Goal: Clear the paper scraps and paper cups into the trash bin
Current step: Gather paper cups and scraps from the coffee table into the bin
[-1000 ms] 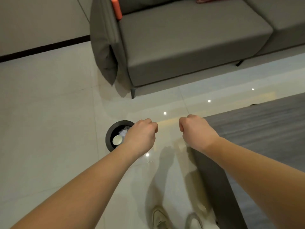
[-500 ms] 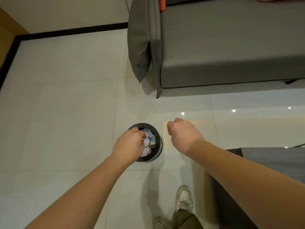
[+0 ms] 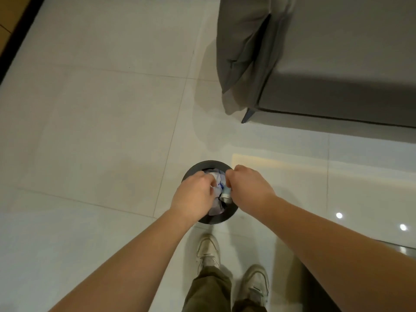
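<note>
A round black trash bin stands on the floor just ahead of my feet. Crumpled white paper scraps with blue marks fill it, and a small paper cup lies among them at the right. My left hand hovers over the bin's left half, curled into a fist. My right hand is over the right rim, also fisted. The two fists nearly touch above the opening. Nothing shows inside either fist, and the hands hide part of the bin's contents.
A grey sofa with a dark leg stands to the upper right, and grey cloth drapes over its arm. Pale glossy floor tiles spread to the left. My two light sneakers stand just behind the bin.
I have stepped up to the bin, which now sits right under my hands. My right fist moved left over the rim to meet the left fist.
</note>
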Available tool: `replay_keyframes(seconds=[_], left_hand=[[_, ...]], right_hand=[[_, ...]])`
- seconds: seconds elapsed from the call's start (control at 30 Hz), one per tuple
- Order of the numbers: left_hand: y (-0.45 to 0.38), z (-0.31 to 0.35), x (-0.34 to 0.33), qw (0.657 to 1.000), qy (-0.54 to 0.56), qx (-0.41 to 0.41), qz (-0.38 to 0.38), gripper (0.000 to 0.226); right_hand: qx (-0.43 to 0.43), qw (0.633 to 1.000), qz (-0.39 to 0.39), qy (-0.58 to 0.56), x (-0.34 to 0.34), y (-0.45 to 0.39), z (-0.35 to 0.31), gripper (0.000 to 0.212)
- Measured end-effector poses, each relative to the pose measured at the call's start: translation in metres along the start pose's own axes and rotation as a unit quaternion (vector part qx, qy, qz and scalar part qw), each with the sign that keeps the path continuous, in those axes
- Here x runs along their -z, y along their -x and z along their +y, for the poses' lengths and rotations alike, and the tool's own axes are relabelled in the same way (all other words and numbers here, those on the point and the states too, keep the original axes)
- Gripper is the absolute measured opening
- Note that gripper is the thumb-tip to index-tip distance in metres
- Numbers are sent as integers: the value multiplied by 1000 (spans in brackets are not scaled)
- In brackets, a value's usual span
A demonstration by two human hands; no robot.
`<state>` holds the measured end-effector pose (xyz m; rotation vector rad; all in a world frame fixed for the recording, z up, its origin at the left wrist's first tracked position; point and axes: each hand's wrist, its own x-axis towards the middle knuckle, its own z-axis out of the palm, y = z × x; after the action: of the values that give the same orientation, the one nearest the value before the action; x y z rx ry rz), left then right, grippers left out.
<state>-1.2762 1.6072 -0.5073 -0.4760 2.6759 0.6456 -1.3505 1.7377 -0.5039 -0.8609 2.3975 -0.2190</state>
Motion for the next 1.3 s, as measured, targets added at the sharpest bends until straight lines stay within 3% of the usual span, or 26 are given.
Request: replay_keyframes(seconds=[0.3, 0.53, 0.67, 0.87, 1.3], left_hand=[[-38, -69, -66, 997, 50, 65, -13, 23], [-53, -86, -82, 997, 65, 37, -24, 21], [-58, -83, -72, 998, 46, 19, -31, 21], [-54, -60, -31, 999, 21, -19, -43, 23], [-12, 58, 73, 990, -49, -134, -4, 20]], right_hand=[[2, 997, -77, 19, -84, -68, -13, 31], [-8, 997, -73, 8, -101, -93, -7, 36], [-12, 996, -87, 8, -86, -90, -2, 42], [-18, 999, -34, -5, -41, -68, -5, 14], [-87, 993, 72, -27, 79, 52, 16, 21]])
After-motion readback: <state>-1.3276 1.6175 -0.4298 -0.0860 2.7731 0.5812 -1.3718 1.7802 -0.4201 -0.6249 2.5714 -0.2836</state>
